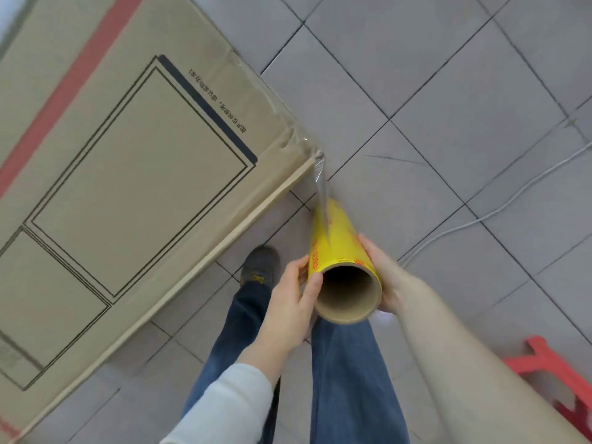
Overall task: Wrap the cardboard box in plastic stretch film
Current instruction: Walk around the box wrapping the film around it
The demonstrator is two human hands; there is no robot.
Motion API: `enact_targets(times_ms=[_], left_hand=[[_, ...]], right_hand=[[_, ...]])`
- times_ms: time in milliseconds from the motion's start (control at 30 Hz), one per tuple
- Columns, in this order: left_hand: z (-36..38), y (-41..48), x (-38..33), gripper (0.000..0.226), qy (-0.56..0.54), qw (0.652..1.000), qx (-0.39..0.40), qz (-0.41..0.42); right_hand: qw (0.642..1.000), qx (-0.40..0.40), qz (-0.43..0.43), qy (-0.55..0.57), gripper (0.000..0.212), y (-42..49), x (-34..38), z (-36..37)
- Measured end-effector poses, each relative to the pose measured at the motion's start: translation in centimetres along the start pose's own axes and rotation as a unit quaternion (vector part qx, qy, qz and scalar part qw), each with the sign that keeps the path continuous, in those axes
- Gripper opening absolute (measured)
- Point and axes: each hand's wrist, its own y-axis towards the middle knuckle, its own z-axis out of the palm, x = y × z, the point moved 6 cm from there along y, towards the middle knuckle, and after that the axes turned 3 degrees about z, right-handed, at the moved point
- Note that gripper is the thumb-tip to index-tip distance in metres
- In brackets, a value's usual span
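Note:
A large cardboard box (128,174) with black printed frames and a red tape stripe fills the left of the view, standing on the tiled floor. A yellow roll of stretch film (336,248) on a cardboard tube points away from me near the box's right corner. A strip of clear film (321,184) runs taut from the roll up to that corner, and film lies wrinkled along the box's right edge. My left hand (288,302) grips the roll's near end from the left. My right hand (384,277) grips it from the right.
Grey floor tiles (448,91) spread to the right. A white cable (499,209) snakes across them. A red plastic stool (557,376) stands at the lower right. My legs in blue jeans and a grey shoe (259,264) are below the roll, close to the box.

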Motion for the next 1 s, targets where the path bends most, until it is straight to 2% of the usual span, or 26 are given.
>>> enact_targets(times_ms=[67, 167, 267, 400, 500, 567, 667, 733, 800, 867, 933, 1000], left_hand=[[-1.4, 0.3, 0.8, 0.065, 0.052, 0.996, 0.066, 0.000], [-2.1, 1.4, 1.1, 0.100, 0.090, 0.984, 0.156, -0.001], [-1.5, 1.7, 0.8, 0.089, 0.174, 0.962, 0.211, 0.017], [-2.3, 0.9, 1.4, 0.074, 0.183, 0.967, 0.170, 0.053], [-3.0, -0.7, 2.9, 0.067, 0.116, 0.990, 0.078, 0.036], [-2.5, -2.3, 3.9, 0.062, 0.076, 0.996, 0.023, 0.028], [-1.9, -4.2, 4.8, 0.066, 0.026, 0.999, -0.035, 0.008], [-2.6, -4.0, 5.0, 0.058, 0.077, 0.996, -0.038, 0.023], [-3.6, -3.1, 5.0, 0.055, 0.152, 0.987, 0.004, 0.046], [-3.6, -2.0, 4.6, 0.065, 0.164, 0.980, 0.104, 0.046], [-3.1, -1.4, 4.8, 0.083, 0.208, 0.954, 0.215, 0.021], [-3.3, -1.3, 5.2, 0.084, 0.285, 0.923, 0.256, 0.025]], right_hand=[[0.999, -0.001, 0.007, -0.033, 0.054, 0.1, -0.8, 1.0], [0.998, -0.016, -0.003, -0.064, 0.054, 0.5, -2.2, 2.3], [0.998, -0.010, 0.015, -0.061, 0.060, 1.3, -3.7, 3.3], [1.000, 0.008, 0.025, -0.015, 0.065, 1.6, -4.9, 2.7], [0.998, -0.016, 0.031, 0.046, 0.058, 1.7, -6.2, 1.6], [0.996, 0.009, 0.038, 0.077, 0.059, 1.9, -7.0, 2.3], [0.996, 0.043, 0.027, 0.070, 0.061, 2.8, -7.9, 3.6], [0.995, 0.049, 0.035, 0.075, 0.061, 3.6, -8.7, 3.7], [0.996, 0.037, 0.047, 0.068, 0.066, 3.9, -9.8, 4.2], [0.997, 0.021, 0.059, 0.038, 0.074, 4.2, -11.1, 4.8], [0.997, 0.014, 0.063, 0.032, 0.072, 4.3, -12.3, 5.6], [0.998, 0.011, 0.050, 0.039, 0.065, 4.3, -13.0, 6.3]])
